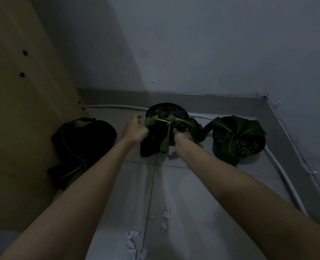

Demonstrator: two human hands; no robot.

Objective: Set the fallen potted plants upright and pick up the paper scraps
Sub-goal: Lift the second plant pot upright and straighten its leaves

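Here we see both hands on the middle pot (156, 141), which sits tilted on the floor (193, 203) near the back edge. Left hand (134, 130) has its grip closed on the pot's left side; right hand (183, 136) has its grip closed at the rim, among leaves. Right pot (239, 136) stands upright near the back right corner. Left pot (84, 147) lies fallen at the floor's left edge, against the wooden panel (14, 109). Paper scraps (132, 239) lie on the floor near the front edge, between the forearms.
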